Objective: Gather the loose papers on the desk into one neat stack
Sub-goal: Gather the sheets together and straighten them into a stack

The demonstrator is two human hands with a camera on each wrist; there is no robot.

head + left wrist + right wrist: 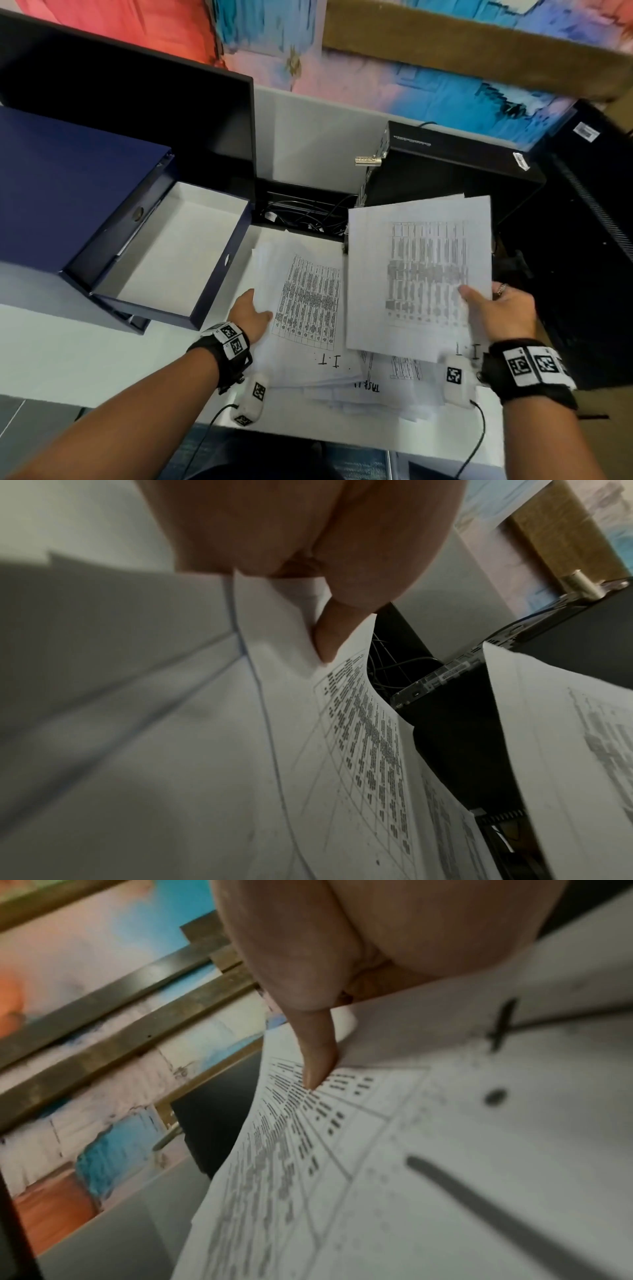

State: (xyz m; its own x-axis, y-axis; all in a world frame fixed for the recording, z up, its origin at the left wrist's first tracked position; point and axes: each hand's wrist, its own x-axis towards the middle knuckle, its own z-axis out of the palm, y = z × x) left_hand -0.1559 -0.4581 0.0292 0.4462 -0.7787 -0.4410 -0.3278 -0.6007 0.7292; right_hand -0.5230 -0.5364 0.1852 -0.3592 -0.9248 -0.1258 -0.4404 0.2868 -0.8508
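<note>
White printed sheets with tables lie in a loose pile (308, 301) on the white desk (102, 359). My left hand (251, 311) pinches the pile's left edge; the left wrist view shows the thumb (325, 639) on top of the curled sheets (359, 737). My right hand (493, 301) grips a second bunch of sheets (418, 274), lifted and tilted above the desk at the right. Its thumb (315, 1056) presses on the top printed page (377, 1150). More fanned papers (376, 387) lie under both bunches near the desk's front edge.
An open dark blue box file (154, 246) with a white inside stands left of the papers. A black monitor (137, 102) is behind it. A black computer case (445, 164) with a padlock (368, 160) stands at the back right, cables (301, 212) between them.
</note>
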